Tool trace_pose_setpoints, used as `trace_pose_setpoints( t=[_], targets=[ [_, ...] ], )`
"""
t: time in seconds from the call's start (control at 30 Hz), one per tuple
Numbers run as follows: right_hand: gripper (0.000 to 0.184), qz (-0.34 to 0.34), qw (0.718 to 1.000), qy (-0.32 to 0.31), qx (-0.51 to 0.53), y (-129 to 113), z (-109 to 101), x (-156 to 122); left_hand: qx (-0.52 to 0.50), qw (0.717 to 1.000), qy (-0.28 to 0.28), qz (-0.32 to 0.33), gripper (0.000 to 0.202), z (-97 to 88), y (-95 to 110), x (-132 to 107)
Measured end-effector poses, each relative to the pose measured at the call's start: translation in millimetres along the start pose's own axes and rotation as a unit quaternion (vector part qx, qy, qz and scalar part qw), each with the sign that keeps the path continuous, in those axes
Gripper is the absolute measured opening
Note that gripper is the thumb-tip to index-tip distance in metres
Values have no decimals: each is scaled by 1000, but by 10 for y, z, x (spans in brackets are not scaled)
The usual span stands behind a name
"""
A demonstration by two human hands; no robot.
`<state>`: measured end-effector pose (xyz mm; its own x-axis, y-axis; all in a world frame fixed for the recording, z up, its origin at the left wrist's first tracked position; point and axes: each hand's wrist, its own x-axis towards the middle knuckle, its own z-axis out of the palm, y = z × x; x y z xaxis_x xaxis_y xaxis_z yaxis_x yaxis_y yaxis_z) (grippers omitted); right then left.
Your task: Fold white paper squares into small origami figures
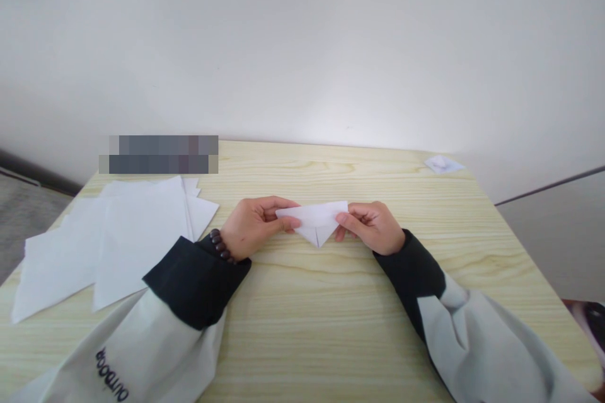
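Table (302, 340), wood-grained. Loose white sheets (142, 239), at left. Left hand (248, 227) and right hand (378, 227), thumb and fingers of each pinching one end. Folded paper (316, 215), between them over the table, long edge running side to side, tip toward the wearer, neither hand nearer.

Wood-grain table (302, 321) with white sheets (142, 239) at left, apparently folded paper (443, 165) far right.

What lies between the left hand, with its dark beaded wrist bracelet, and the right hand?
In the head view, a white, roughly triangular folded paper spans the gap between the left hand and the right hand; each pinches one end.
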<state>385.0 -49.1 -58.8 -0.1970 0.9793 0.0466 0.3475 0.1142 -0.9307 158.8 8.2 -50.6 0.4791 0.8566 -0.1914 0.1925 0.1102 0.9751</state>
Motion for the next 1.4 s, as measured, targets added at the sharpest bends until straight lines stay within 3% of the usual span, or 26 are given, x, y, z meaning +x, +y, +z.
trace_pose_setpoints(
  t=[0.27,0.43,0.53,0.6,0.67,0.77,0.83,1.0,1.1,1.27,1.4],
  targets=[
    [40,-1,999,-3,32,4,-41,1,-42,998,-38,9,37,-9,51,-9],
    [26,-20,998,41,35,17,17,2,-38,998,-13,51,40,-8,3,5],
    [18,-44,995,82,38,21,62,1,11,992,28,122,33,-12,-19,1],
    [12,-88,989,122,15,31,81,-3,86,972,81,203,24,-13,-20,-13],
    [7,-145,978,151,-26,41,83,-8,168,934,118,292,13,-14,-10,-31],
    [10,-206,961,163,-86,55,62,-9,253,874,101,403,9,-27,-1,-37],
    [12,-227,954,151,-122,67,40,1,294,845,77,440,13,-43,-18,-20],
    [15,-263,933,94,-226,114,-6,51,384,820,22,422,19,-75,-124,45],
    [12,-270,915,75,-291,127,-16,71,423,812,23,402,19,-73,-165,57],
    [3,-242,891,91,-372,110,-9,61,471,785,42,400,21,-56,-179,58],
    [9,-262,888,90,-367,104,-6,62,462,784,28,412,22,-60,-186,66]
  ],
)
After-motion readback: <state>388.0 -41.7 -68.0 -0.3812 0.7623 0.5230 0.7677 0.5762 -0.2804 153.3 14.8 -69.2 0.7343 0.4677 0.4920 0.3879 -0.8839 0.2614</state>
